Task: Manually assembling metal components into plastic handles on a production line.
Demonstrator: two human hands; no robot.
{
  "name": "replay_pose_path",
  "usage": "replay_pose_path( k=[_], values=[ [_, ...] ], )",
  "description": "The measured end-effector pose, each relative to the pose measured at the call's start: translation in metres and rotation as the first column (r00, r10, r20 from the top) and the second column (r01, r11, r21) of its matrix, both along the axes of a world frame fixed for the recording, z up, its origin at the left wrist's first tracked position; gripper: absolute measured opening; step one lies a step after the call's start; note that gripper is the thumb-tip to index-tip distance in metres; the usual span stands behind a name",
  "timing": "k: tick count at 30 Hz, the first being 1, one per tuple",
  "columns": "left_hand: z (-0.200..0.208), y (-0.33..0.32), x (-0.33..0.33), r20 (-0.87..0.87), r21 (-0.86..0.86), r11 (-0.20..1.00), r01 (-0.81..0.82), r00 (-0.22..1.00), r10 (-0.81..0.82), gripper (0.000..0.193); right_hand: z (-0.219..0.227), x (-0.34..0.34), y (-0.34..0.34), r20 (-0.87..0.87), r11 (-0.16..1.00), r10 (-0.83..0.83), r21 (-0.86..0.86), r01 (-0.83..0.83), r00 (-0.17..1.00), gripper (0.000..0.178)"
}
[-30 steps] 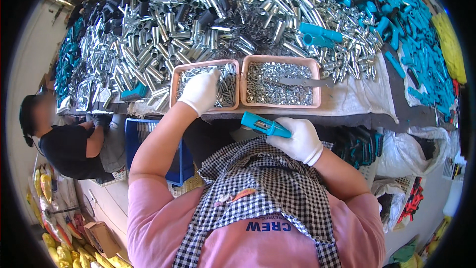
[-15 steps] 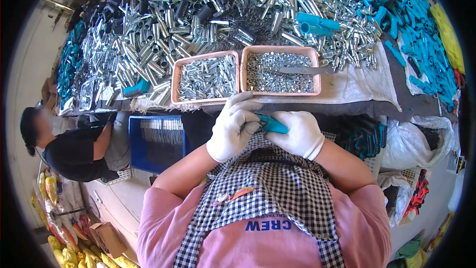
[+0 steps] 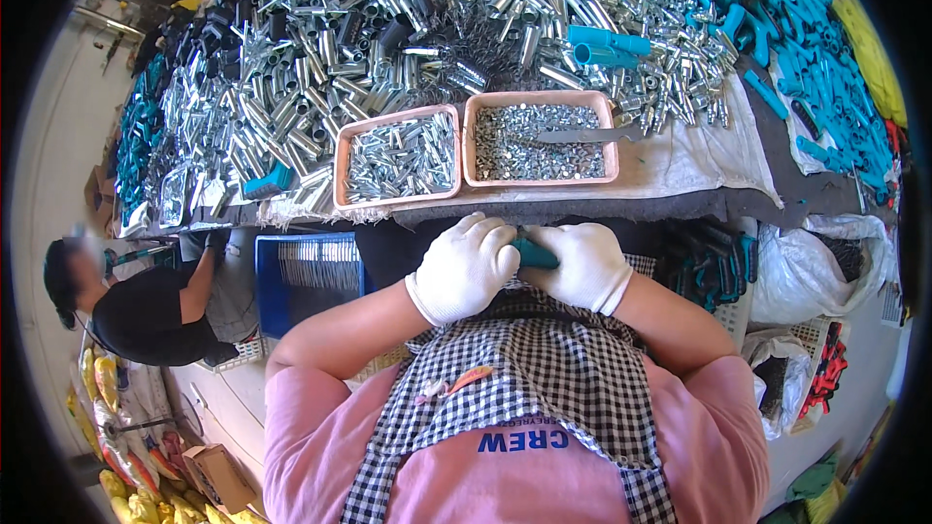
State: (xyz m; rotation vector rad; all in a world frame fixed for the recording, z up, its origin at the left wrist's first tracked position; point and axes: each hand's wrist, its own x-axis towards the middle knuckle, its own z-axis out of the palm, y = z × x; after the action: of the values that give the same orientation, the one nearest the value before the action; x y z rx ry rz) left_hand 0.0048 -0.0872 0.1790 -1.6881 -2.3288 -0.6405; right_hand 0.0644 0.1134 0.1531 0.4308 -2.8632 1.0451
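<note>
Teal plastic housing [image 3: 536, 254] is held between gloved left hand [image 3: 464, 270] and gloved right hand [image 3: 584, 266], just in front of the bench, nearest the right-hand pink tray [image 3: 544, 180]. Right fingers close round its right end; left fingers curl together at the other, pinch hidden, cannot tell. Judged light, stiff, slightly slippery; best gripped round the body.
</note>
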Motion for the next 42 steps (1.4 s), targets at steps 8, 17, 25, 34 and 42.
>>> replay_pose_path(
  k=[8,17,25,34,42],
  values=[
    [0.021,-0.001,-0.026,0.891,-0.356,0.933,0.058,0.321,0.320,0.053,0.012,0.012,0.004,-0.030,0.980,0.180,0.087,-0.176,0.983,0.040],
    [0.018,0.017,-0.031,0.782,-0.283,0.957,-0.072,0.561,0.273,0.059,0.023,0.008,0.042,0.009,0.989,0.119,0.090,-0.120,0.993,0.053],
    [0.010,0.038,-0.111,0.477,-0.427,0.889,-0.167,0.793,0.378,0.044,0.005,0.008,0.067,0.143,0.997,-0.021,-0.075,0.032,0.990,0.043],
    [-0.048,0.062,-0.123,0.086,-0.485,0.778,-0.400,0.863,0.497,0.024,0.007,0.006,0.064,0.103,0.992,-0.068,-0.094,0.078,0.992,0.041],
    [-0.023,0.039,-0.119,0.186,-0.279,0.858,-0.431,0.853,0.488,0.017,0.016,0.005,0.058,0.031,0.993,-0.117,-0.005,0.117,0.993,0.039]
  ],
)
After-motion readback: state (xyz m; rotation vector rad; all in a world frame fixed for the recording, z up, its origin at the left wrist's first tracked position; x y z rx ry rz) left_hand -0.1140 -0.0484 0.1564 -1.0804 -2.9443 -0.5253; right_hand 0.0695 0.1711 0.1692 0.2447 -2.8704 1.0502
